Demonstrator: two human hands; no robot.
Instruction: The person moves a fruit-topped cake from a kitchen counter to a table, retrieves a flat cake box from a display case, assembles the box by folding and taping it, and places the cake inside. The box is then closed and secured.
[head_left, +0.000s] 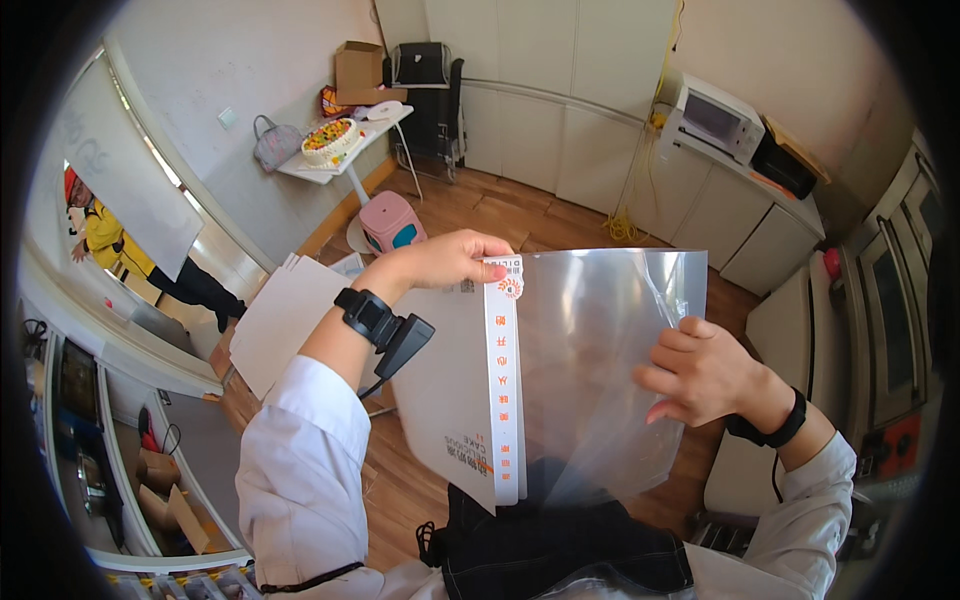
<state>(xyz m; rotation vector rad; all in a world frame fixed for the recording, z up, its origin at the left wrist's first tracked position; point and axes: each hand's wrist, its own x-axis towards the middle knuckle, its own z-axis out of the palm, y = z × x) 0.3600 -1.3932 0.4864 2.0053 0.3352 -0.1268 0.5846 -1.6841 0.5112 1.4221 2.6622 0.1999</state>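
My left hand grips the top edge of a flat printed cardboard cake box, its thumb by a round sticker on a white strip that bears orange writing. From the strip a clear plastic sheet extends to the right, creased near its upper right corner. At the sheet's right side, my right hand has curled fingers on the plastic film. The thumb of that hand points down to the left. Both wrists wear black bands.
A fruit-topped cake stands on a small white table, with a pink stool below. White cardboard sheets lie at the left. A person in yellow is beyond the doorway. An oven stands at the right.
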